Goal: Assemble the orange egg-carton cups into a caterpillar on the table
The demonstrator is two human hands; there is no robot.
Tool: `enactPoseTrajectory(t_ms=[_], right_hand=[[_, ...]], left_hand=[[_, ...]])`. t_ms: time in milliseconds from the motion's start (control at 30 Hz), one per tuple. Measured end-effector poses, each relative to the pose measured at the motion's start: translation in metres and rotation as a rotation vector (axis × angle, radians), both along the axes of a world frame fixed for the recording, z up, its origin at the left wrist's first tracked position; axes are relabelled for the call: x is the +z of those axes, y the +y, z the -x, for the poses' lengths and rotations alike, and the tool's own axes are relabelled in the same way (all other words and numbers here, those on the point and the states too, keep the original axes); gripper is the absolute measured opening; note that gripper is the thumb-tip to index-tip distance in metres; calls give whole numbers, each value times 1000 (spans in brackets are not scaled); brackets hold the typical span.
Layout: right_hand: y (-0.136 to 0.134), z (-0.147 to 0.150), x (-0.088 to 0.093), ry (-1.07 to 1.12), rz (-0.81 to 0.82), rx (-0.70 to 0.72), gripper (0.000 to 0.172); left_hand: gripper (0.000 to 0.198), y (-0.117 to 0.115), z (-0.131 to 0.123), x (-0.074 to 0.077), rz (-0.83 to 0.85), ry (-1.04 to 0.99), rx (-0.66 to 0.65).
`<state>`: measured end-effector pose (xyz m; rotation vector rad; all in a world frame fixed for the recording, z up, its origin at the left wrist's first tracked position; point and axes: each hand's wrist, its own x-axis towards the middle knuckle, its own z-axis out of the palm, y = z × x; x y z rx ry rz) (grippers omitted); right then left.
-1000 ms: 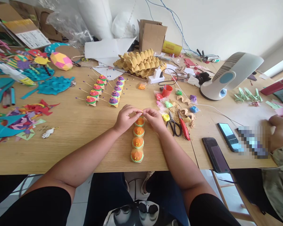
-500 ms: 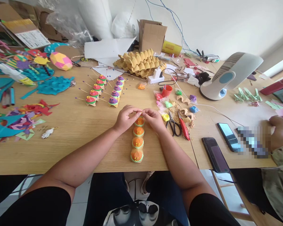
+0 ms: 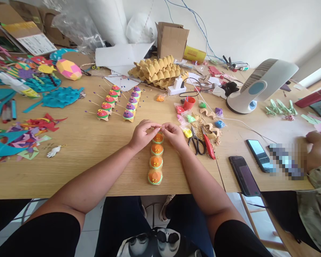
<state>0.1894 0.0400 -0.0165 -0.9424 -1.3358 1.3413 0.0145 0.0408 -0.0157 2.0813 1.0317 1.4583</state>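
Pinching a yellow bit (image 3: pixel 161 128), left hand (image 3: pixel 142 135) and right hand (image 3: pixel 174 135) are meeting; the egg-carton strip (image 3: pixel 156 162) is running lengthwise toward you.

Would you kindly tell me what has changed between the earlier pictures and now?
Nothing has visibly moved, been picked up or let go. The left hand and right hand still meet fingertip to fingertip, pinching what looks like a tiny yellow bit, above the far end of the orange-topped carton strip, which stays on the table.
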Motion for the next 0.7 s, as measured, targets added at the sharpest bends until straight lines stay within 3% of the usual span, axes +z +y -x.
enactPoseTrajectory(t_ms=[700], right_hand=[[-2,1,3,33,51,26,41]], left_hand=[[11,-1,1,0,0,5,45]])
